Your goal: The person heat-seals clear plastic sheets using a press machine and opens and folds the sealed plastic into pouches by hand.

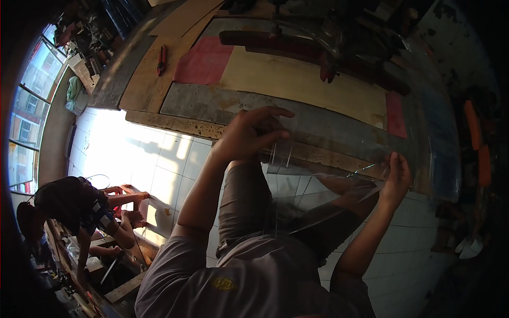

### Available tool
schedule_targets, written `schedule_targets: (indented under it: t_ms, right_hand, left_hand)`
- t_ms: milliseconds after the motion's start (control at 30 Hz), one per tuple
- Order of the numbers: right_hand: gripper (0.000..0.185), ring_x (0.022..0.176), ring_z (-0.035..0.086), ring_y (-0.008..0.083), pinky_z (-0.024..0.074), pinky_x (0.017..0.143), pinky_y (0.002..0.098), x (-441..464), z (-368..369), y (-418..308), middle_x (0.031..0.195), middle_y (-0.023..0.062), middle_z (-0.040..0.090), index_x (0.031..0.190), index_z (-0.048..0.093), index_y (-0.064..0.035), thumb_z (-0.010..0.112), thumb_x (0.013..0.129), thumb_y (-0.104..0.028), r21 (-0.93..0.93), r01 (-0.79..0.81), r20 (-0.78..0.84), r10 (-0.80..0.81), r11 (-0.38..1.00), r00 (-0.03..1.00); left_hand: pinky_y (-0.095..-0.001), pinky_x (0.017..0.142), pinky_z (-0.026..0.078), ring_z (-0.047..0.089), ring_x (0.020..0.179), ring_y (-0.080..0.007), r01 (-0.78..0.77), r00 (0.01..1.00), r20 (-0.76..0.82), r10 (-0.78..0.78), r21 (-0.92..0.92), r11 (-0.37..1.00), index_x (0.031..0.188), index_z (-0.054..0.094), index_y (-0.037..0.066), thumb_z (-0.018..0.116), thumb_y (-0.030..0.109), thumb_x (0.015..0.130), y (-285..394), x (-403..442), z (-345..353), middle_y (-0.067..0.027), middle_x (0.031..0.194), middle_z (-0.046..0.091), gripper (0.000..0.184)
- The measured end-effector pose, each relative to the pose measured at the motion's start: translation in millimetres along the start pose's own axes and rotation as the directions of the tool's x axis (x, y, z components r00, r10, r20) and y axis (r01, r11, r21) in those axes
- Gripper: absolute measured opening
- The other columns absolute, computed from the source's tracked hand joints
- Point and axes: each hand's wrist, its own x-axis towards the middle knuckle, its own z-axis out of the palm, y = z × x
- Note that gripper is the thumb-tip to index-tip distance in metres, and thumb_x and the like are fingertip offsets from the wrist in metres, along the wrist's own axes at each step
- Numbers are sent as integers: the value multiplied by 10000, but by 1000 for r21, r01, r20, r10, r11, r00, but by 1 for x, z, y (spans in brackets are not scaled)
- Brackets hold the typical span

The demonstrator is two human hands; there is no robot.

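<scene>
A clear plastic sheet (pixel 318 153) hangs between my hands at the front edge of the workbench, drooping over my lap. Thumb and fingers of my left hand (pixel 254 132) close on its left side, while the index finger stretches out to the right. At its right side my right hand (pixel 398 177) pinches the sheet near a shiny crease. Just beyond both hands lies a grey plate (pixel 204 103) on the bench. On it rest a pale yellow sheet (pixel 297 79) and red pieces (pixel 204 61) at its ends. A dark bar (pixel 281 45) of a machine spans above them.
A red cutter knife (pixel 161 60) lies on the brown board (pixel 143 85) at the bench's left. Another person (pixel 69 206) sits low at the left by wooden frames. Blue-tinted plastic (pixel 444 164) hangs at the right end, with orange objects (pixel 477 140) beyond.
</scene>
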Motion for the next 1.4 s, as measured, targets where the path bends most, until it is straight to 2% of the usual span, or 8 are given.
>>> schedule_targets:
  t_ms: [333, 433, 633, 733, 833, 933, 1133, 1400]
  right_hand:
    - [348, 897, 658, 119, 523, 850, 283, 7, -10, 4, 1007, 51, 718, 1161, 712, 13, 750, 1019, -303, 59, -18, 114, 11, 998, 993]
    - [334, 895, 659, 118, 529, 850, 285, 8, -12, 5, 1010, 50, 719, 1159, 711, 17, 743, 1024, -288, 52, -13, 126, 6, 999, 992]
    - [317, 900, 662, 115, 534, 839, 277, 9, -12, 8, 1006, 48, 718, 1155, 710, 18, 752, 1019, -265, 78, -27, 101, 19, 997, 995]
    - [308, 909, 665, 115, 535, 832, 274, 9, -11, 7, 1002, 47, 716, 1150, 711, 14, 756, 1016, -259, 68, -28, 85, 22, 997, 996]
    - [304, 911, 669, 117, 539, 833, 277, 8, -12, 6, 999, 46, 715, 1148, 711, 13, 756, 1016, -257, 68, -44, 83, 38, 997, 996]
    - [305, 906, 671, 116, 547, 834, 279, 9, -15, 7, 1000, 45, 717, 1154, 710, 13, 754, 1017, -256, 64, -31, 107, 24, 997, 994]
    - [309, 913, 679, 119, 562, 843, 285, 8, -13, 5, 1013, 49, 717, 1161, 705, 14, 748, 1021, -258, 92, -43, 106, 33, 995, 994]
    - [310, 931, 683, 121, 564, 857, 289, 10, -15, 8, 1027, 49, 716, 1172, 700, 13, 742, 1027, -259, 85, -37, 129, 26, 996, 991]
  left_hand:
    - [-312, 910, 612, 772, 989, -139, -27, 999, -37, 28, 12, 1000, 1303, 702, 44, 762, 85, 974, -8, -2, -1, -91, 1147, 796, 337]
    - [-311, 873, 617, 771, 956, -132, 37, 999, -35, -39, -50, 998, 1301, 704, 44, 750, 83, 982, 0, -2, -1, -82, 1107, 805, 325]
    - [-305, 766, 617, 777, 851, -136, -202, 977, -34, 210, 161, 966, 1180, 766, 48, 758, 97, 967, -12, 0, 0, -58, 915, 804, 218]
    - [-284, 700, 589, 770, 790, -128, -244, 967, -31, 251, 156, 957, 1169, 776, 88, 782, 157, 946, -18, 1, 1, -83, 865, 788, 234]
    - [-286, 709, 590, 769, 787, -122, -192, 981, 30, 190, 199, 961, 1217, 759, 103, 845, 180, 897, -4, -2, -2, -52, 861, 785, 340]
    - [-281, 782, 603, 776, 831, -122, -130, 990, -30, 136, 159, 979, 1235, 746, 71, 874, 126, 864, 2, -2, 2, -66, 922, 807, 396]
    - [-291, 839, 608, 782, 870, -127, -58, 998, -15, 58, 48, 997, 1393, 652, 83, 836, 100, 902, 0, -1, 3, -55, 925, 809, 524]
    - [-309, 885, 606, 773, 946, -130, -48, 999, 4, 48, -3, 999, 1386, 645, 61, 766, 62, 953, -1, -1, 1, -79, 964, 812, 450]
